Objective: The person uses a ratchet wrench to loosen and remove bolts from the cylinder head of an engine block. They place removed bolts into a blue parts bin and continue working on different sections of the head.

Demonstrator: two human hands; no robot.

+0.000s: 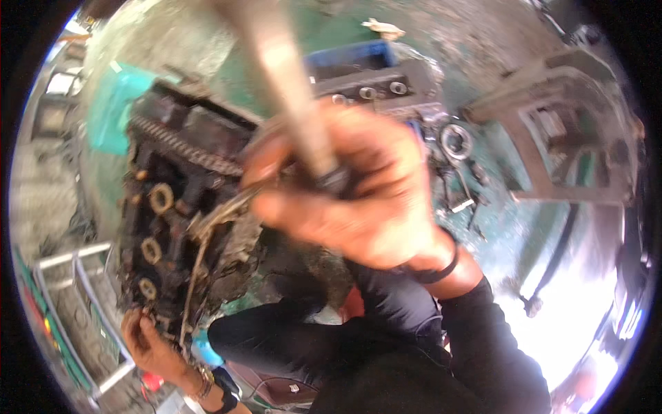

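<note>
My right hand (372, 200) is raised close in the middle, smeared by motion, its fingers wrapped round a long pale-shafted tool (286, 83). The tool slants up past the top edge, where its far end blurs; a dark end shows within my grip. Below and to the left lies a dirty, oily engine block (179, 221) with several pale rings and a chain along its far side. At its near left corner, my left hand (148, 345) has bent fingers closed against the metal. What they pinch, if anything, is too small to make out.
Behind my right hand lie a metal engine part with round holes (379, 86) and a blue tray (355, 58). Loose parts and a metal ring (455, 141) lie on the right. A grey frame (572, 131) stands beyond, with a teal container (114, 110) at far left.
</note>
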